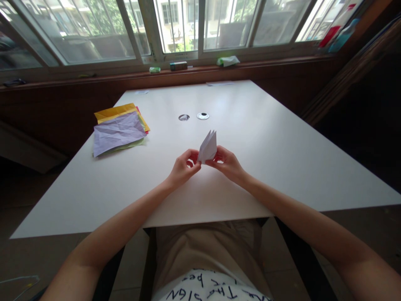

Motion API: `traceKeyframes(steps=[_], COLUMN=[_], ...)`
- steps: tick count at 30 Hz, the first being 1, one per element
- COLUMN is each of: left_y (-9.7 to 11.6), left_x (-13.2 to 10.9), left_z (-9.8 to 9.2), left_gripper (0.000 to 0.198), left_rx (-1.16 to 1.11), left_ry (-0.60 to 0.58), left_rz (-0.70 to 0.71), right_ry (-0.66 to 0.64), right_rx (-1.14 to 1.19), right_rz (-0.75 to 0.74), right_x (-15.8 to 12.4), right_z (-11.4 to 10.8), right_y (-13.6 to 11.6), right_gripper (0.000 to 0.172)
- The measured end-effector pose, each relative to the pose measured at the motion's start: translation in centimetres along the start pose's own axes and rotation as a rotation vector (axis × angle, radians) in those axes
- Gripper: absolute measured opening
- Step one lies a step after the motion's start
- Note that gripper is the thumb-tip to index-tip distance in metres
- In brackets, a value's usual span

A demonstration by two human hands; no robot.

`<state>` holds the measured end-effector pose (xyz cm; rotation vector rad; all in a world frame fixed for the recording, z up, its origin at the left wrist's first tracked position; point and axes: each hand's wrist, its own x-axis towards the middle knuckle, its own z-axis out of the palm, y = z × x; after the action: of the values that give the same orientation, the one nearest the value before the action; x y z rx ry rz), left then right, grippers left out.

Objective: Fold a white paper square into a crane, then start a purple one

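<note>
Study or office-type room, daylit. Large white rectangular tabletop (275,138) with two round cable grommets (203,116); stack of coloured paper sheets (119,130) at the left side; wide row of metal-framed sliding windows (216,25) above a dark brown wooden sill (282,63); pale apartment building (175,19) outside.

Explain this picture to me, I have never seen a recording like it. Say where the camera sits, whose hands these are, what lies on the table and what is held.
There is no machine here. One camera sits on a person's head and looks forward and down, so the two bare arms reaching in from the bottom are that person's own. The left hand and the right hand pinch a folded white paper between them over the white table. Further left on the table lies a stack of coloured sheets, with a creased lilac one on top. Two small round fittings sit near the table's middle.
</note>
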<state>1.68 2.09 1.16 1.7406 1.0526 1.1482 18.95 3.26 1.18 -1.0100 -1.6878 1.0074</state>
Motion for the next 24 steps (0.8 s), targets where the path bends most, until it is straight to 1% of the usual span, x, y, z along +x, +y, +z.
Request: traceKeyframes(steps=[10,19,24], left_y=[-0.07,-0.26,-0.12], left_x=[-0.04,0.01,0.02], left_z=[0.01,-0.08,-0.08], left_gripper=[0.015,0.018,0.021], left_rx=[-0.007,-0.018,-0.027], left_ry=[-0.011,0.001,0.005], left_rz=[0.012,0.003,-0.007], right_ry=[-0.035,-0.007,-0.002], right_rx=[0.008,-0.008,-0.021], right_rz=[-0.006,-0.014,-0.025], right_x=[0.06,0.01,0.02], right_z=[0.04,-0.02,-0.01], right_y=[-0.17,-0.01,0.04], right_gripper=[0.035,0.039,0.037])
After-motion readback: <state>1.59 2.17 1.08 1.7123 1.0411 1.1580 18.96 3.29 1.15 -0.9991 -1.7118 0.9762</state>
